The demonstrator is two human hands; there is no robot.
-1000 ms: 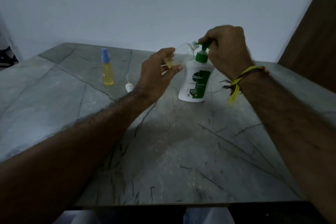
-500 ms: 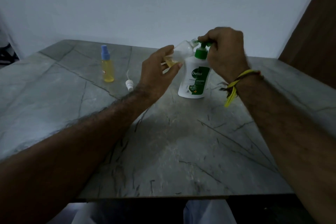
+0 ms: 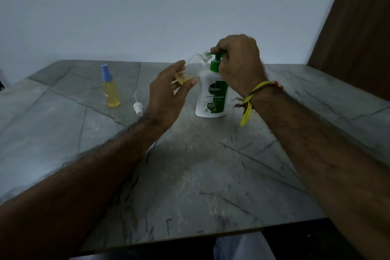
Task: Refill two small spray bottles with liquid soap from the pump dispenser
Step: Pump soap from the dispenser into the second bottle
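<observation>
Stone table (image 3: 190,175), grey and veined, fills most of the view; plain wall behind, dark wood panel at far right

Pump dispenser (image 3: 212,95) stands upright on the table past mid-centre, white body, green label and green pump head. Placed within reach of both arms, so neither has to stretch

Right hand (image 3: 238,65) sits on top of the dispenser, fingers curled down over the pump head, closed on it. Likely pressing, or poised to press; how far the pump is down cannot be told. Yellow thread band on that wrist, loose end hanging

Left hand (image 3: 168,93) grips the open spray bottle (image 3: 193,67), clear, capless, pinched at its base between thumb and fingers. Bottle is tilted, its neck up against the green spout, apparently so soap drops straight into the narrow mouth. A shallow layer of yellow liquid lies in the bottom; judged barely started, most of the fill left to do

Second spray bottle (image 3: 109,87) stands upright at left, well apart from the hands, blue cap on, yellow liquid nearly to the shoulder. Reads as done and parked out of the way

Loose spray cap (image 3: 138,108), white with its thin dip tube, lies on the table between the capped bottle and the left wrist. Probably belongs to the bottle in hand, kept near for refitting

Risk: mouth is narrow and the spout close; a small slip would put soap on the fingers
</observation>
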